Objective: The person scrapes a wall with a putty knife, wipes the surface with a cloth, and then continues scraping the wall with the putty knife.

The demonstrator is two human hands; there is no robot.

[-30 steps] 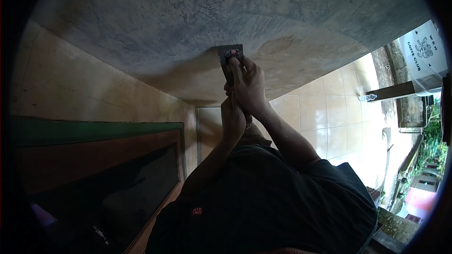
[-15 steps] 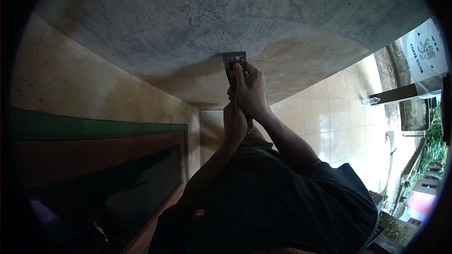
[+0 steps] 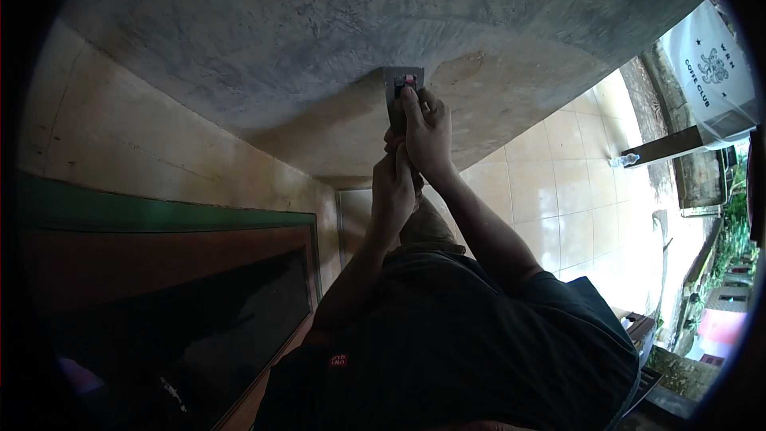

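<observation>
My right hand (image 3: 430, 129) is wrapped round a scraper (image 3: 393, 89), with the thumb pressed near its head, where a small red part shows. Below it, closer to my body, my left hand (image 3: 392, 185) is closed on the lower end of the same tool. The scraper's wide dark blade rests against the wall (image 3: 335, 0). Around and above the blade the wall surface is grey-blue and streaky. Beneath the blade's edge it is smoother and yellowish brown. Most of the handle is hidden by my fingers.
To the left is a side wall (image 3: 159, 144) with a green and brown framed dark window (image 3: 199, 327). Pale floor tiles (image 3: 535, 183) lie at right, with a clear plastic bottle (image 3: 624, 160) on them. Beyond stands a post (image 3: 666, 146) by a white printed banner (image 3: 710, 72).
Both hands and the scraper have moved a little up the wall and slightly right. My grip on the scraper looks the same.
</observation>
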